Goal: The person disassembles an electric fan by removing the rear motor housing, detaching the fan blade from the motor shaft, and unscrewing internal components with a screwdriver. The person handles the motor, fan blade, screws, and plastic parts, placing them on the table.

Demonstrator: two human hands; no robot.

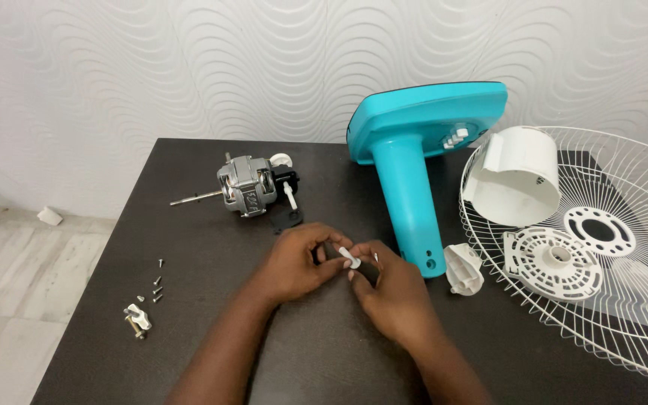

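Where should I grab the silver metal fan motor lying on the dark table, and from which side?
Probably grip the silver metal fan motor across its blocky middle body, coming from above. It lies on its side on the dark table, its thin shaft pointing left and white and black parts on its right, so both ends give poor holds.

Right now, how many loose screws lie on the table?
About 5 screws, clustered near the table's left edge, above a bolt with a white clip. They are tiny; more may be hidden.
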